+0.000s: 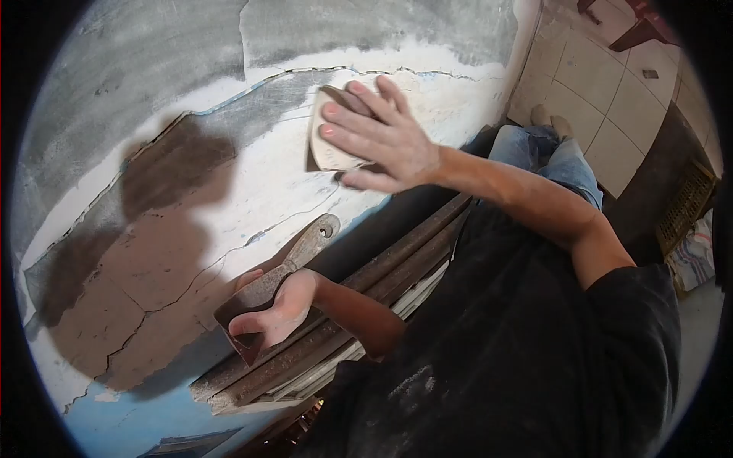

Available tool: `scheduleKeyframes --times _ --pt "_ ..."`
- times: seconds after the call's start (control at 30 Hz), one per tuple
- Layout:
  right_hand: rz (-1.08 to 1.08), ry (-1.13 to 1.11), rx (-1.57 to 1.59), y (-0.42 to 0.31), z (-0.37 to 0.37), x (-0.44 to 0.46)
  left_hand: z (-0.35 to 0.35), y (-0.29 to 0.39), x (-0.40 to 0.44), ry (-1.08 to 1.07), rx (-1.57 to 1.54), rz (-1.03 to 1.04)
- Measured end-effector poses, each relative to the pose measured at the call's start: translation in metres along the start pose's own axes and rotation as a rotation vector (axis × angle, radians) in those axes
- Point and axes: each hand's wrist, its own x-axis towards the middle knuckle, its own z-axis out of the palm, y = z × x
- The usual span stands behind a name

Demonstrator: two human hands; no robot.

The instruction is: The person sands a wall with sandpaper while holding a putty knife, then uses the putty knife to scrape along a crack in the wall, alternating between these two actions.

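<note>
My right hand (389, 141) is pressed flat over a folded piece of sandpaper (328, 145) against the patched wall (275, 175), fingers lying across its pale, printed backing. Lower and to the left, my left hand (279, 313) grips a putty knife (271, 282) by its broad blade. My thumb lies over the near face, and fingertips show behind it. The knife's worn handle, with a hole at its end, points up toward the right. White filler covers much of the wall around my right hand.
Long cracks (145, 313) run through the grey, white and brownish plaster. Brown pipes or poles (382, 267) lie along the wall's foot, beside my body. Upper right are floor tiles (603, 84) and a red plastic item (641, 27). A yellow crate (683, 202) stands far right.
</note>
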Motion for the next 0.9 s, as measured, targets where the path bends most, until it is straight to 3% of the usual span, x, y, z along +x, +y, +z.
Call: scheduleKeyframes --times 0.1,0.2,0.3,0.47,0.6,0.9 --pt "0.15 0.072 0.094 -0.043 0.009 0.027 -0.004 -0.005 0.024 -0.091 -0.054 0.051" --pt "0.073 0.076 0.074 -0.027 0.014 0.02 -0.004 -0.003 0.027 -0.099 -0.012 0.04" --pt "-0.036 -0.057 0.053 -0.001 -0.001 -0.012 0.001 0.008 0.024 -0.093 0.055 0.055" --pt "0.08 0.088 0.245 -0.041 0.001 0.038 0.009 0.021 0.019 -0.112 0.057 -0.037" --pt "-0.047 0.023 0.115 -0.009 0.002 0.013 0.01 0.018 0.021 -0.127 0.039 -0.008" --pt "0.011 0.026 0.024 -0.026 -0.003 0.044 0.007 0.015 0.023 -0.083 0.061 0.041"
